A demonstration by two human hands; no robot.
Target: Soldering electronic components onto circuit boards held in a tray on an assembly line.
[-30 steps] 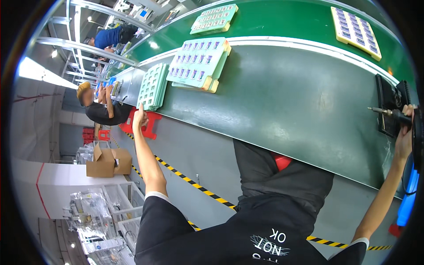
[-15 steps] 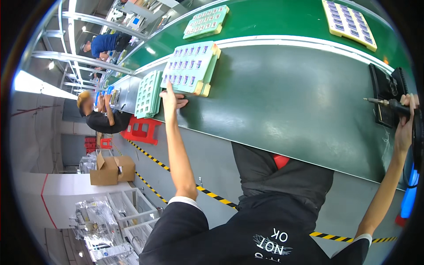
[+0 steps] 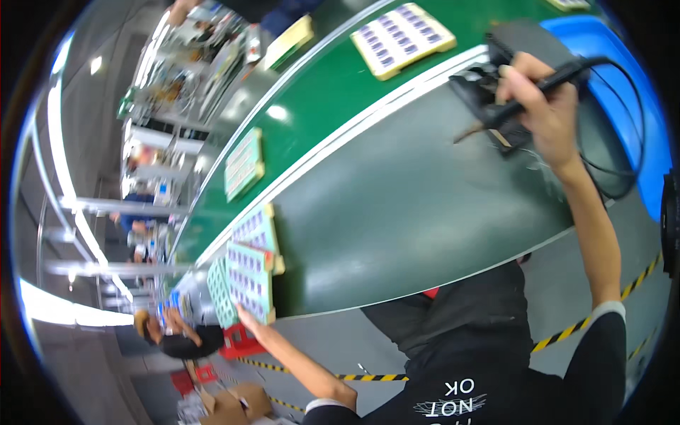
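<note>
My left hand (image 3: 249,322) grips the lower edge of a pale green tray (image 3: 248,273) at the left of the bench; some fingers are hidden by it. Rows of small dark purple parts fill this tilted tray. Behind it, partly covered, lies another loaded tray (image 3: 255,225) with a yellowish base. Pale green trays with open slots (image 3: 221,296) are stacked just left of them. At the right, my right hand (image 3: 549,120) is closed around the black handle of a soldering iron (image 3: 506,111), its tip pointing left above the bench.
Beside my right hand are a black stand (image 3: 471,88) and a blue bin (image 3: 609,53). A green conveyor belt (image 3: 312,106) along the bench's far side carries loaded trays (image 3: 404,39). A person in black (image 3: 188,343) works at the left, near a red stool (image 3: 242,341).
The view has turned toward the right. My left hand has shifted the upper loaded tray toward me, off the one beneath. My right hand has raised the soldering iron away from the stand.
</note>
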